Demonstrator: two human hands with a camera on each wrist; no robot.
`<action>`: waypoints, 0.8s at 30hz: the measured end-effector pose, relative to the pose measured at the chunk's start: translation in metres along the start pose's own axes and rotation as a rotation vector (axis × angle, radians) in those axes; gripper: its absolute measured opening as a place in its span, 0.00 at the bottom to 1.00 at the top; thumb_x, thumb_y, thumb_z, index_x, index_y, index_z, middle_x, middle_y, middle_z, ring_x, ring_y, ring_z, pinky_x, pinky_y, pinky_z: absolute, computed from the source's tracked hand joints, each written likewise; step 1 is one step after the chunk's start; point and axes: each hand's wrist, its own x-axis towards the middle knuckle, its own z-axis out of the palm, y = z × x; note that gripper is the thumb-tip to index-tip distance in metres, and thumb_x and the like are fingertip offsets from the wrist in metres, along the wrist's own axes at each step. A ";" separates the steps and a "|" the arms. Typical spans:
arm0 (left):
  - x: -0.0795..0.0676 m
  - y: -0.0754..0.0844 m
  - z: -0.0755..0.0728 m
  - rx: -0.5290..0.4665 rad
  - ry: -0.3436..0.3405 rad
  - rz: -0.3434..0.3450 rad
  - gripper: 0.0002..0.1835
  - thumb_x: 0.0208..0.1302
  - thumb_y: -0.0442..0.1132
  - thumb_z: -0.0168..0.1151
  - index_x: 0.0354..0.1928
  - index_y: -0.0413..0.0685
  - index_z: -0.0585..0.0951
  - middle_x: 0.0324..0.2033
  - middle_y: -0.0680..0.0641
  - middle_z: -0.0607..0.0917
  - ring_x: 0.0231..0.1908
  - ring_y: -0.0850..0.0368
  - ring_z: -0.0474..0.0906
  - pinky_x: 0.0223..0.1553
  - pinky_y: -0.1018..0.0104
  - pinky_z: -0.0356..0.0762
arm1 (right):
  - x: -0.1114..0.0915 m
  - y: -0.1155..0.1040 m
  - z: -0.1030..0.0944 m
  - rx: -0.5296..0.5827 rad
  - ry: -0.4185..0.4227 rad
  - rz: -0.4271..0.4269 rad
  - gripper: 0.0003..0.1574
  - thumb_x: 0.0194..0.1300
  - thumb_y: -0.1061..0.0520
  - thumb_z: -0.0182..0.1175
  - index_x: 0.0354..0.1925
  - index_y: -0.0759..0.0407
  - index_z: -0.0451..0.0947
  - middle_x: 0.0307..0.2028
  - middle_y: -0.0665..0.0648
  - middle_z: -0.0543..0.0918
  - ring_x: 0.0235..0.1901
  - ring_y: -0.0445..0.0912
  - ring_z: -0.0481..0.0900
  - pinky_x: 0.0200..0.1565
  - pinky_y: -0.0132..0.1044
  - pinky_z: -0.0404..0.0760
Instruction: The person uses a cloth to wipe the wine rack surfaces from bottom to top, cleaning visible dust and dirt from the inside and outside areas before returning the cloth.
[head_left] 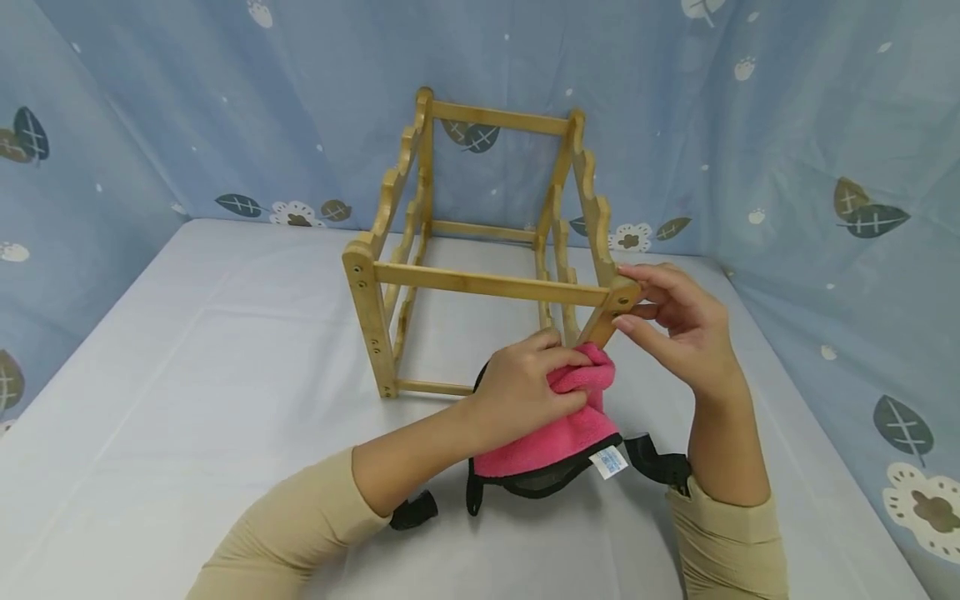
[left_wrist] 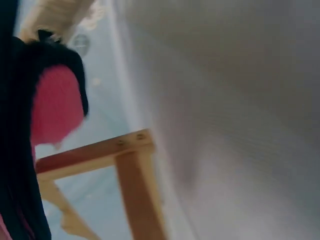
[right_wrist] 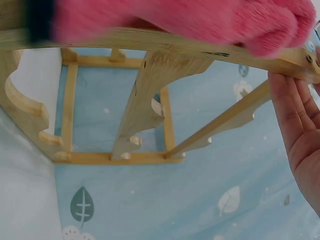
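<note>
A wooden rack (head_left: 487,283) with scalloped side rails stands on the table. My left hand (head_left: 528,383) grips a bunched pink cloth (head_left: 540,446) with black edging and a white label (head_left: 608,461), pressing it against the rack's front right post. The cloth's lower part hangs in front of the rack. At the top front right corner, my right hand (head_left: 686,329) pinches the rack between thumb and fingers. In the right wrist view the pink cloth (right_wrist: 260,25) lies along the post, with the right hand's fingers (right_wrist: 287,107) at its end.
A white sheet (head_left: 187,375) covers the table under the rack. Behind and beside it hangs a blue curtain (head_left: 285,108) printed with leaves and flowers. A black strap piece (head_left: 656,461) sticks out at the right wrist and another (head_left: 414,510) by the left forearm.
</note>
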 end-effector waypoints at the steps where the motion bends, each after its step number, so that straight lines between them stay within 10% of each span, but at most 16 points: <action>1: -0.002 -0.001 0.002 -0.042 -0.034 -0.048 0.13 0.50 0.40 0.71 0.40 0.46 0.86 0.31 0.51 0.78 0.29 0.65 0.72 0.28 0.81 0.69 | 0.000 0.000 0.000 -0.001 0.004 -0.002 0.36 0.57 0.56 0.67 0.51 0.84 0.68 0.47 0.57 0.80 0.41 0.43 0.83 0.40 0.29 0.80; 11: -0.010 -0.010 0.015 -0.260 -0.231 -0.391 0.14 0.51 0.41 0.70 0.40 0.46 0.86 0.35 0.54 0.80 0.35 0.65 0.74 0.33 0.76 0.72 | 0.000 0.000 0.002 -0.047 0.019 -0.002 0.34 0.57 0.57 0.66 0.49 0.85 0.68 0.47 0.56 0.80 0.40 0.42 0.83 0.39 0.28 0.81; 24: -0.026 -0.029 0.037 0.071 -0.489 -0.393 0.13 0.52 0.46 0.67 0.41 0.57 0.87 0.33 0.61 0.78 0.33 0.69 0.74 0.26 0.75 0.67 | 0.000 -0.001 0.002 -0.047 0.009 -0.014 0.33 0.58 0.57 0.66 0.49 0.85 0.68 0.46 0.56 0.80 0.41 0.42 0.83 0.40 0.28 0.81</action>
